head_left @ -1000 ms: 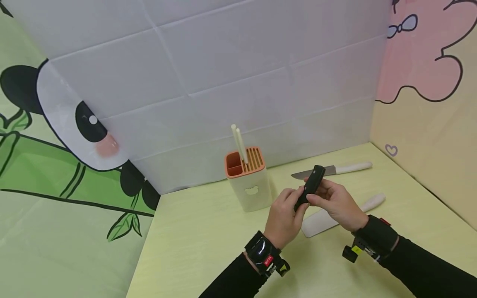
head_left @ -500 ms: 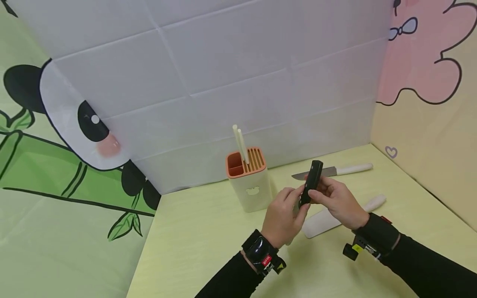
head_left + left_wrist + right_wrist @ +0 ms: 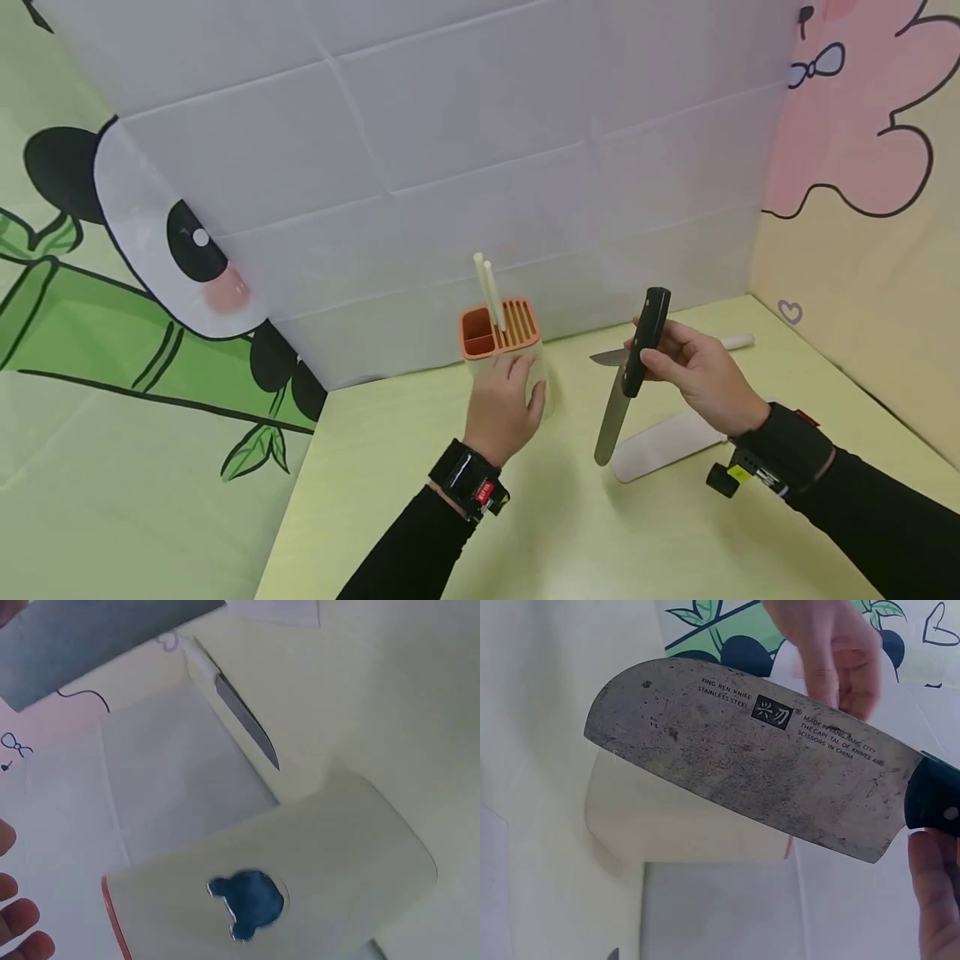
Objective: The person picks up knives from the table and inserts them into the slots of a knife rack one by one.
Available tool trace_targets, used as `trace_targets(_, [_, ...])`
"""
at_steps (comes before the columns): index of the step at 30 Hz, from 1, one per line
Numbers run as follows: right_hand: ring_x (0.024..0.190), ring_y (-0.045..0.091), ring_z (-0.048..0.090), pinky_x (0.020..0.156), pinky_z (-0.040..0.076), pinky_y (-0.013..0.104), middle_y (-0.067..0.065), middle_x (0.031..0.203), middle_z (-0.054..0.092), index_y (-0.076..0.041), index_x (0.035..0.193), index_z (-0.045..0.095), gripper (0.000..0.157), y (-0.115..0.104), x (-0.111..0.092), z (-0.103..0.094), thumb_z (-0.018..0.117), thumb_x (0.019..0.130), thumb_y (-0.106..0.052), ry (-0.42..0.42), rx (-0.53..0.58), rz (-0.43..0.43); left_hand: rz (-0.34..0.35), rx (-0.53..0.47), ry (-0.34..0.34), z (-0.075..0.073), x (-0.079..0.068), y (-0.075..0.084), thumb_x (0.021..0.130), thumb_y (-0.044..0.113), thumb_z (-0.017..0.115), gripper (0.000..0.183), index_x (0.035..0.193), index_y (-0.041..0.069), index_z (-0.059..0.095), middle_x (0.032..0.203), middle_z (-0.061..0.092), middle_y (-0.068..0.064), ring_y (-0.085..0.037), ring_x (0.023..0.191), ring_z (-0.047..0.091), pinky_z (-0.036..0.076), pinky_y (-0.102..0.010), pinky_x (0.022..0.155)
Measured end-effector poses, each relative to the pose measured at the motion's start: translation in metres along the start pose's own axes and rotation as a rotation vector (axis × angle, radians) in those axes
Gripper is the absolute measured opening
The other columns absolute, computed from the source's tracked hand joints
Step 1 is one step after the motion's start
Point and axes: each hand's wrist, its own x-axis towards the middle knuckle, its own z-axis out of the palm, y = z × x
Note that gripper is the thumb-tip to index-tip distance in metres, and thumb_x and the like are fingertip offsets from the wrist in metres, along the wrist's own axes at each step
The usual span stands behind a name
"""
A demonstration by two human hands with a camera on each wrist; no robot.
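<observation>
My right hand grips a kitchen knife by its black handle, the blade angled down to the left above the table. In the right wrist view the knife's broad, stained blade fills the middle, with printed lettering. My left hand, fingers loosely bent and holding nothing, is in front of a cream knife block with an orange slotted top. In the left wrist view its fingertips appear beside the block, which has a bear-shaped window; whether they touch it is unclear.
Two pale sticks stand in the block's top. A white-handled knife lies behind my right hand, partly covered. A whitish cleaver-shaped blade lies on the table below it. A pale wall sheet rises behind.
My left hand has let go of the black-handled knife and moved left to the block. The right hand now holds the knife alone, slightly higher and further right, with its blade showing.
</observation>
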Motion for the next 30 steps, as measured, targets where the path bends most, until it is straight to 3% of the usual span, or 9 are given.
trace_targets(5, [0.101, 0.031, 0.058, 0.080, 0.052, 0.034, 0.015, 0.114, 0.059, -0.003, 0.138, 0.040, 0.045, -0.018, 0.012, 0.000, 0.052, 0.095, -0.003, 0.024, 0.007, -0.049, -0.003, 0.140, -0.052, -0.002, 0.002, -0.026, 0.082, 0.028, 0.067, 0.036, 0.110, 0.006, 0.061, 0.101, 0.058, -0.009, -0.026, 0.097, 0.051, 0.047, -0.039, 0.084])
trace_targets(11, [0.099, 0.028, 0.060, 0.080, 0.052, 0.033, 0.014, 0.113, 0.061, -0.005, 0.138, 0.041, 0.046, -0.039, 0.032, 0.006, 0.053, 0.094, -0.002, 0.077, 0.006, -0.111, 0.008, 0.181, -0.087, 0.008, 0.001, -0.046, 0.082, 0.032, 0.067, 0.044, 0.116, 0.005, 0.058, 0.103, 0.053, -0.011, -0.027, 0.096, 0.048, 0.046, -0.039, 0.080])
trace_targets(18, [0.106, 0.031, 0.056, 0.081, 0.052, 0.031, 0.017, 0.115, 0.059, -0.006, 0.136, 0.043, 0.044, -0.062, 0.067, 0.018, 0.055, 0.093, -0.005, 0.146, 0.050, -0.173, 0.065, 0.208, -0.143, 0.020, -0.002, -0.046, 0.081, 0.039, 0.068, 0.060, 0.129, 0.009, 0.051, 0.113, 0.051, -0.014, -0.029, 0.101, 0.047, 0.046, -0.039, 0.079])
trace_targets(24, [0.105, 0.029, 0.057, 0.081, 0.052, 0.029, 0.018, 0.115, 0.059, -0.008, 0.135, 0.046, 0.044, -0.074, 0.093, 0.031, 0.058, 0.093, -0.008, 0.182, 0.028, -0.220, 0.018, 0.211, -0.199, 0.026, -0.010, -0.045, 0.079, 0.048, 0.068, 0.070, 0.135, 0.011, 0.046, 0.113, 0.050, -0.012, -0.029, 0.104, 0.044, 0.043, -0.042, 0.085])
trace_targets(30, [0.108, 0.029, 0.055, 0.084, 0.051, 0.031, 0.017, 0.119, 0.057, -0.013, 0.139, 0.042, 0.048, -0.079, 0.109, 0.041, 0.056, 0.094, -0.010, 0.176, 0.015, -0.243, 0.000, 0.204, -0.204, 0.030, -0.017, -0.039, 0.080, 0.050, 0.067, 0.076, 0.139, 0.010, 0.040, 0.123, 0.048, -0.014, -0.031, 0.112, 0.042, 0.038, -0.050, 0.094])
